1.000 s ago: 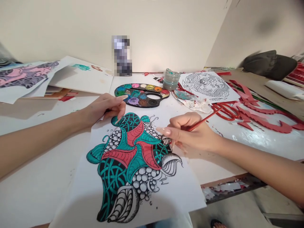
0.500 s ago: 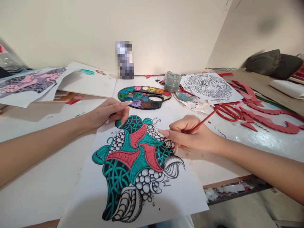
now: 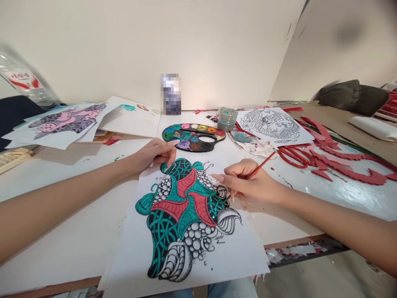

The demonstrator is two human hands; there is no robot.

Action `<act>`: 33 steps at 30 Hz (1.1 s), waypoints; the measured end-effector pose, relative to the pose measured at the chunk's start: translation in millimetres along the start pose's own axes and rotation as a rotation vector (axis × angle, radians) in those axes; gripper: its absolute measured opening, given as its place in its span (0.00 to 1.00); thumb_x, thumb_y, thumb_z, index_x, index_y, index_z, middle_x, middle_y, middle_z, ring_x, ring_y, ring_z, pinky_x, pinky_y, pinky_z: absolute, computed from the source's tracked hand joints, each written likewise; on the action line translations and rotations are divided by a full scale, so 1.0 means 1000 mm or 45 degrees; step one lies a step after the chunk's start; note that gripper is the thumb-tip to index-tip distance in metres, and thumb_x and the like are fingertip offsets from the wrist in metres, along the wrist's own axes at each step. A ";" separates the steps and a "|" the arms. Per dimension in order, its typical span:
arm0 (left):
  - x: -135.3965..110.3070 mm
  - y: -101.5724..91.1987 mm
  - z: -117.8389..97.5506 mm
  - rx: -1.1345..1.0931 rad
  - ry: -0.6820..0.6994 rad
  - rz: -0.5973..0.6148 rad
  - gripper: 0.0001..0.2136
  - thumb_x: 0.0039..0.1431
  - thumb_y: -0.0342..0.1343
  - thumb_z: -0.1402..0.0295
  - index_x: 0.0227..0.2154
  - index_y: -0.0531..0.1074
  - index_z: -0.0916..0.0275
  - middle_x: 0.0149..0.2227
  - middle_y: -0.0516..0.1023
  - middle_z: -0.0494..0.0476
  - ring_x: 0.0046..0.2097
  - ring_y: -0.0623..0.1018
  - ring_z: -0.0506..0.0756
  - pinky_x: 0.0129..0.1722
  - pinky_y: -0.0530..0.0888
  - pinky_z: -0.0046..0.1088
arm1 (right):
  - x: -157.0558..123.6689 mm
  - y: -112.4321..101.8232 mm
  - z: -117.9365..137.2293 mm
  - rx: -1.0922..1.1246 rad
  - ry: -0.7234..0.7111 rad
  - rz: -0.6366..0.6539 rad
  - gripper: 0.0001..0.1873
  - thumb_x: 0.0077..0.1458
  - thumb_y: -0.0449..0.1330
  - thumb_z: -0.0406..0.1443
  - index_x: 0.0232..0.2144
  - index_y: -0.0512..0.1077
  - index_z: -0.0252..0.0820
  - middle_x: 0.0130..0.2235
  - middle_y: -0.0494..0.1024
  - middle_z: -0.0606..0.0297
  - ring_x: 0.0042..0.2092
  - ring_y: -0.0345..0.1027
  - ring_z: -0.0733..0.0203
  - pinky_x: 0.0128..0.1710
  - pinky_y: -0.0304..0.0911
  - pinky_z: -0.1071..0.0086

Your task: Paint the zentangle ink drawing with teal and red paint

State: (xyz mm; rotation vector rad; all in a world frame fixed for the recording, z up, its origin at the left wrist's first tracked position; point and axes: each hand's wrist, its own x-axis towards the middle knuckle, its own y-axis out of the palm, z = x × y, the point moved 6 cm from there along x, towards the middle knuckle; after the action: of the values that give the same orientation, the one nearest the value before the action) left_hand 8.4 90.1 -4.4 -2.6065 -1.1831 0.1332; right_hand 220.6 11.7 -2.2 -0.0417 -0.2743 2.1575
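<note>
My right hand is closed round a thin red-handled paintbrush, its handle slanting up to the right. The brush's lower end, mostly hidden by the fingers, is by the right side of the pattern. Under both hands lies a sheet of paper with a black line pattern, partly painted green and red. My left hand rests at the sheet's upper left edge, fingers loosely bent and tips apart, with nothing visible in it. Just beyond the sheet is a black paint palette with several colours.
A glass jar of cloudy water stands right of the palette. Behind the right hand lie a dragon line drawing, red-handled scissors and red paper cutouts. Painted sheets and a plastic bottle are at left.
The camera view has shifted, so the sheet and palette appear further right and the back of the table lower. Both hands keep about the same places on the sheet; the right still holds the paintbrush.
</note>
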 end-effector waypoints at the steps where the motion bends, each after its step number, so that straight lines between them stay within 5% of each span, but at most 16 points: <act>1: 0.000 0.000 0.000 -0.001 0.000 -0.006 0.29 0.67 0.50 0.48 0.16 0.73 0.64 0.09 0.51 0.46 0.12 0.51 0.43 0.11 0.47 0.23 | 0.000 0.000 0.000 0.003 0.001 -0.003 0.30 0.58 0.68 0.40 0.12 0.60 0.37 0.12 0.63 0.72 0.16 0.53 0.77 0.15 0.47 0.81; 26: 0.000 0.000 0.000 -0.029 -0.015 -0.001 0.31 0.65 0.50 0.44 0.15 0.72 0.64 0.08 0.51 0.47 0.11 0.51 0.45 0.13 0.44 0.27 | 0.000 -0.002 -0.005 0.099 -0.024 0.018 0.30 0.57 0.69 0.40 0.12 0.60 0.37 0.13 0.63 0.72 0.16 0.52 0.76 0.15 0.45 0.80; 33: -0.001 -0.002 0.003 -0.013 -0.012 0.058 0.32 0.67 0.48 0.45 0.12 0.63 0.62 0.11 0.51 0.49 0.16 0.53 0.47 0.15 0.46 0.28 | -0.002 -0.001 -0.004 0.104 -0.031 0.031 0.28 0.56 0.69 0.40 0.12 0.64 0.36 0.13 0.65 0.71 0.15 0.54 0.76 0.14 0.46 0.80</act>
State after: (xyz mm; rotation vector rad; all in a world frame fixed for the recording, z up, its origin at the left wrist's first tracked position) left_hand 5.4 91.1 -7.0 -2.6456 -1.1303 0.1490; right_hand 223.0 11.0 -6.0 0.0278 -0.2005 2.1924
